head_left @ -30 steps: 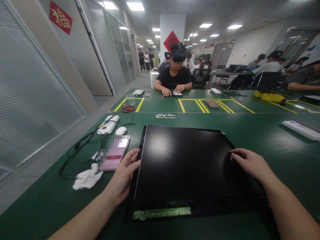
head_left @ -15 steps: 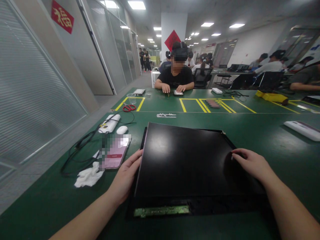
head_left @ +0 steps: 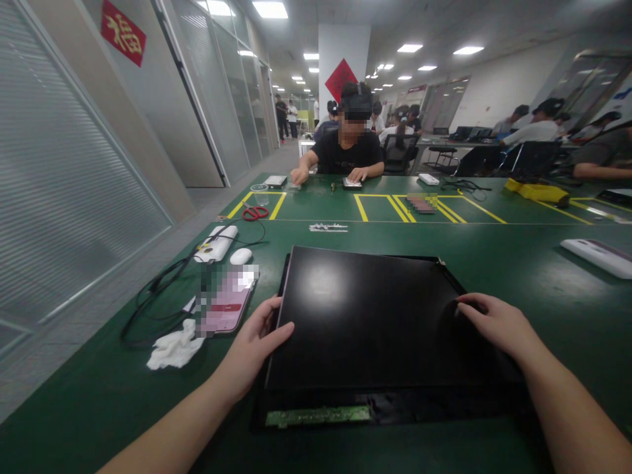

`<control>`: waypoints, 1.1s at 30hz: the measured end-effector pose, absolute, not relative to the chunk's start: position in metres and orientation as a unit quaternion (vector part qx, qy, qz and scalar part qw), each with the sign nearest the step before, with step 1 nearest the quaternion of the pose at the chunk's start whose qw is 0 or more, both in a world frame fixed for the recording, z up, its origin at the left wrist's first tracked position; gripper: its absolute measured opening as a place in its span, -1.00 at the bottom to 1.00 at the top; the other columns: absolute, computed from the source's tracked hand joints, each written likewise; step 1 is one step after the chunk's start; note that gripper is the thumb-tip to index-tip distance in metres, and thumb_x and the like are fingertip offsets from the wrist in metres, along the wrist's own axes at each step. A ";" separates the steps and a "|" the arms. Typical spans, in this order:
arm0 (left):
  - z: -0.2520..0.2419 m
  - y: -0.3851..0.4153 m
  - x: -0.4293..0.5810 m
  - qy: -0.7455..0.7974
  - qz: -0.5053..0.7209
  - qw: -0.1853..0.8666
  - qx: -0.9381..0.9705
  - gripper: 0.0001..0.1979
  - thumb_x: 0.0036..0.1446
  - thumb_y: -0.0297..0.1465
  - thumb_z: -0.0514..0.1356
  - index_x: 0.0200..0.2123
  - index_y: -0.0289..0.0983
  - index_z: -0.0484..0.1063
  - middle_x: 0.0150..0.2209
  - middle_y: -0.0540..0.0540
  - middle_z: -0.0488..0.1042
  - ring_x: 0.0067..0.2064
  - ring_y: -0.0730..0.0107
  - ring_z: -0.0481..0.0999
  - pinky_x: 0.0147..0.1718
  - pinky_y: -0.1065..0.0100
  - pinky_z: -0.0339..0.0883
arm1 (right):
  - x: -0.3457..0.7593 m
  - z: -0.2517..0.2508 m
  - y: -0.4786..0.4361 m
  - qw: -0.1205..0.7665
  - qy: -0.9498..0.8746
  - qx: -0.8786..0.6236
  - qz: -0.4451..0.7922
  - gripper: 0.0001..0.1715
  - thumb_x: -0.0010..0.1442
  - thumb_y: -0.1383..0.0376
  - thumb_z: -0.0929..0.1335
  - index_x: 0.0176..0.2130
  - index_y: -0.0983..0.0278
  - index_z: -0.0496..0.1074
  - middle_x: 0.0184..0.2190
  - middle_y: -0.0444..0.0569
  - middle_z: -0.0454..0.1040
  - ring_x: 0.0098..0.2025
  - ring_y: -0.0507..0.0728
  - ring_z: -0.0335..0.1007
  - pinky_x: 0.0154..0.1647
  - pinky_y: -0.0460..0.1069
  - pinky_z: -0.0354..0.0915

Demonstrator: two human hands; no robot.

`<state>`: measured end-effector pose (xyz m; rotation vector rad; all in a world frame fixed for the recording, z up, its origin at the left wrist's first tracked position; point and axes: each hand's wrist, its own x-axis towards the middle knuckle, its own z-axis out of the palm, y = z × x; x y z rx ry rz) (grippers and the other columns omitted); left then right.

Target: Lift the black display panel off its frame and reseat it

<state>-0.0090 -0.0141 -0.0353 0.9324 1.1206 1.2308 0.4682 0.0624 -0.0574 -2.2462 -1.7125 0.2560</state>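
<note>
A dark, glossy screen panel [head_left: 365,322] lies askew over a black frame [head_left: 434,408] in front of me, its left side raised a little. Along the near edge runs a narrow green circuit board [head_left: 318,415]. At the panel's left edge, my left hand [head_left: 259,342] grips with the thumb on the top face and the other fingers at the side, partly hidden. My right hand [head_left: 494,322] is closed in a pinch at the right edge of the panel; its fingertips are partly lost against the dark surface.
Left of the panel are a crumpled tissue [head_left: 175,345], a phone [head_left: 227,303], a white mouse [head_left: 241,257], a white power bank [head_left: 216,243] and black cables. Farther off lie red-handled scissors [head_left: 255,212]. A white device [head_left: 600,257] rests at right. Another person [head_left: 348,145] sits opposite.
My left thumb has come over onto the panel's top face, and the panel's far left corner sits slightly lower. The person opposite has moved one hand toward the left of the view.
</note>
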 end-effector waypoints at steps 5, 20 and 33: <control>-0.042 -0.012 -0.012 0.484 0.514 0.577 0.411 -0.50 0.04 -0.13 0.53 0.00 -0.17 0.55 0.06 -0.16 0.63 0.17 -0.07 0.58 0.12 0.10 0.45 | 0.469 -0.060 0.062 0.160 -0.599 -0.780 0.082 -0.44 0.11 -0.09 0.29 -0.17 0.13 0.69 -0.26 0.07 0.66 -0.26 0.32 0.56 -0.18 0.18 0.41; -0.034 -0.007 -0.011 0.517 0.518 0.565 0.381 -0.49 -0.04 -0.17 0.58 -0.08 -0.22 0.56 0.17 -0.20 0.60 0.21 -0.06 0.57 0.07 0.18 0.49 | 0.460 -0.052 0.059 0.170 -0.597 -0.777 0.105 -0.46 0.09 -0.06 0.29 -0.17 0.15 0.68 -0.24 0.07 0.66 -0.20 0.33 0.57 -0.10 0.18 0.42; -0.039 -0.004 -0.018 0.500 0.522 0.577 0.380 -0.58 -0.01 -0.23 0.57 -0.11 -0.20 0.58 -0.02 -0.13 0.66 0.07 0.04 0.64 0.00 0.20 0.51 | 0.459 -0.053 0.060 0.174 -0.614 -0.764 0.100 -0.50 0.11 -0.04 0.30 -0.19 0.14 0.68 -0.16 0.07 0.66 -0.17 0.32 0.58 -0.06 0.19 0.45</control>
